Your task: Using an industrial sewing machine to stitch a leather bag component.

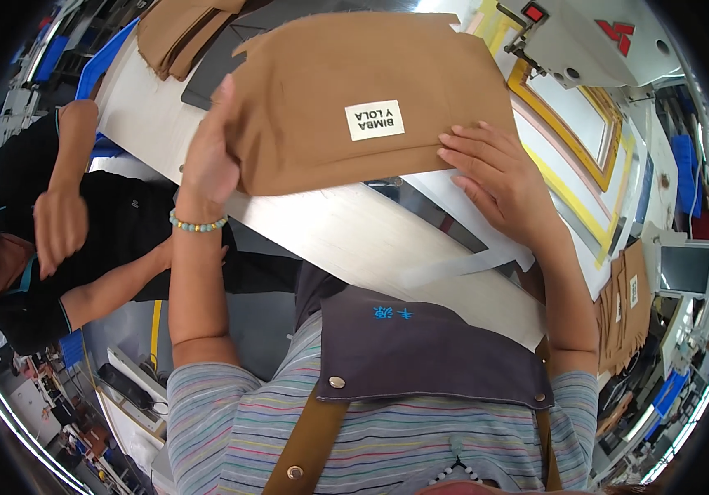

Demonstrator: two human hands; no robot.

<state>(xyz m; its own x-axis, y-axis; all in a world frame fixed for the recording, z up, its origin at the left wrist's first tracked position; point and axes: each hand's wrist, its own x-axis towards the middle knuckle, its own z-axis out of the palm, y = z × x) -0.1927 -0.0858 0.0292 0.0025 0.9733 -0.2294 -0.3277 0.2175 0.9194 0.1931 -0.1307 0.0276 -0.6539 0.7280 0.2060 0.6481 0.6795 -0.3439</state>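
A brown fabric panel point(313, 107) with a cream label point(375, 120) stitched to its face spreads across the top middle, its top edge frayed. My left hand point(210, 157), with a beaded bracelet at the wrist, is closed on the panel's left edge; part of its grip is hidden. On the lower right of the panel lie the outstretched fingers of my right hand point(503, 177). The thumb of that hand shows just below the panel's edge, apart from the fingers.
A white sewing machine point(606, 41) stands at the upper right above yellow frame templates point(610, 153). Brown pieces lie stacked point(177, 37) at the upper left and hang in a bundle point(625, 305) at the right. A co-worker in black point(115, 214) sits close on the left.
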